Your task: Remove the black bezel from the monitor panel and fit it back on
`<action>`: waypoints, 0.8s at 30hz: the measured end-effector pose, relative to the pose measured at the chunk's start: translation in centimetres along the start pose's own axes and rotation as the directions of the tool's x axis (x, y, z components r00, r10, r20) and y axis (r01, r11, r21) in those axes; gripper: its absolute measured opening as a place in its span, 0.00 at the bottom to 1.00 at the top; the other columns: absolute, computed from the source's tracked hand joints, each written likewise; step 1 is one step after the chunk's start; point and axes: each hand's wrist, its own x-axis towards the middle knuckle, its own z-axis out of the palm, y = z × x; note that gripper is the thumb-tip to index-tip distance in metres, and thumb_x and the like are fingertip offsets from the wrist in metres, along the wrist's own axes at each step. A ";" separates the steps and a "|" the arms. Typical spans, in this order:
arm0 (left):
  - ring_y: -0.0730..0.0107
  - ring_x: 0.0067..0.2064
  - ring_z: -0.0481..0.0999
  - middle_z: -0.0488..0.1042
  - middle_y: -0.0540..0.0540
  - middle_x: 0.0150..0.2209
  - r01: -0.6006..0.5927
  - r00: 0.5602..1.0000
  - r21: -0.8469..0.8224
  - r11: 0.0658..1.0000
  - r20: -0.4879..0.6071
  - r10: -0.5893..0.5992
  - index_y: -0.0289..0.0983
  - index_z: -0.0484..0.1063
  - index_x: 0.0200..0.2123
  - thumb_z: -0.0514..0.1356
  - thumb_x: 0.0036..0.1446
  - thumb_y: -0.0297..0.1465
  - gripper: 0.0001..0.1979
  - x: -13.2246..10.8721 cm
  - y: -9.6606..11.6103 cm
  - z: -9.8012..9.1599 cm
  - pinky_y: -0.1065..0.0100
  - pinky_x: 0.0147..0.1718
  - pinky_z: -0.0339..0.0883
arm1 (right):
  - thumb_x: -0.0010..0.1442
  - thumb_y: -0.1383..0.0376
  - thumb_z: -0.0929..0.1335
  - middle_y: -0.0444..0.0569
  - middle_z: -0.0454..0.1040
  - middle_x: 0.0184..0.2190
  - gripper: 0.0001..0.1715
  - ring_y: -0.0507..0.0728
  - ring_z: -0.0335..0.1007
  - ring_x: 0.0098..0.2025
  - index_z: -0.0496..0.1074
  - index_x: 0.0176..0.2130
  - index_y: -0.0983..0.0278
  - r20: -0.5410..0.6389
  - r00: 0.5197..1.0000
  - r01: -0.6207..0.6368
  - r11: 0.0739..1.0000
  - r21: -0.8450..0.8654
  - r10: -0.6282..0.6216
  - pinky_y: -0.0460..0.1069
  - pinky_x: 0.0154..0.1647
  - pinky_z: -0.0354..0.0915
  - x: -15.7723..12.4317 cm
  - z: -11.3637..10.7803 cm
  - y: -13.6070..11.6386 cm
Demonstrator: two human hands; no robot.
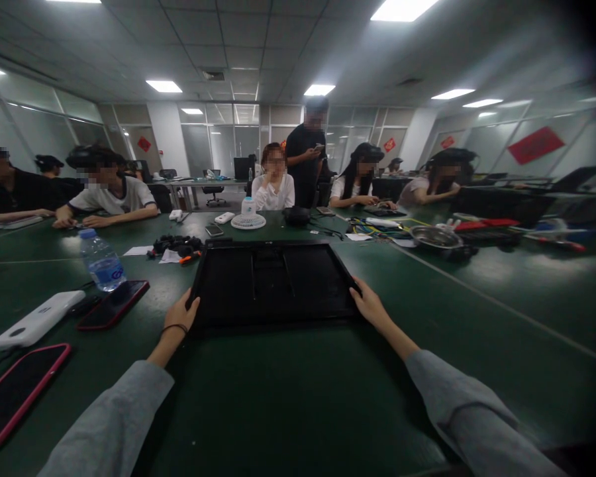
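Note:
A black computer monitor lies on the green table, screen-like face up, with a small logo on its far edge. My left hand grips its left edge, thumb on top. At the right edge my right hand is closed on the frame in the same way. The fingers under both edges are partly hidden. Two thin lines show on the dark face; I cannot tell whether they are reflections.
Left of the monitor are a water bottle, a red-edged phone, a larger phone and a white device. Beyond it stand a small fan and black cables. A metal bowl is right. Several people sit around.

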 end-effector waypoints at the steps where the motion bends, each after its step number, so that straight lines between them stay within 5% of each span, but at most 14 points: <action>1: 0.52 0.50 0.79 0.78 0.36 0.53 -0.004 1.000 0.004 1.000 -0.010 0.004 0.35 0.64 0.66 0.52 0.66 0.40 0.28 -0.1 0.1 0.0 0.54 0.51 0.71 | 0.61 0.60 0.61 0.57 0.74 0.54 0.28 0.65 0.70 0.57 0.68 0.58 0.63 -0.011 1.000 0.012 1.000 -0.022 -0.012 0.63 0.62 0.62 0.0 0.0 -0.1; 12: 0.57 0.47 0.80 0.81 0.40 0.47 -0.034 0.994 -0.006 0.999 -0.106 0.033 0.37 0.71 0.59 0.54 0.63 0.36 0.23 -1.1 0.5 -0.8 0.58 0.49 0.71 | 0.61 0.61 0.60 0.57 0.75 0.54 0.28 0.64 0.70 0.56 0.69 0.59 0.63 -0.021 0.998 0.048 0.995 -0.092 -0.051 0.62 0.62 0.62 -0.3 -0.8 -1.4; 24: 0.59 0.45 0.81 0.80 0.42 0.48 0.029 0.997 -0.089 0.996 -0.069 -0.036 0.37 0.71 0.54 0.58 0.59 0.37 0.21 -0.8 0.1 -0.9 0.61 0.47 0.71 | 0.60 0.61 0.61 0.58 0.76 0.52 0.27 0.65 0.71 0.54 0.70 0.57 0.64 -0.008 0.999 0.033 0.995 -0.092 -0.034 0.63 0.60 0.63 0.0 -0.7 -0.7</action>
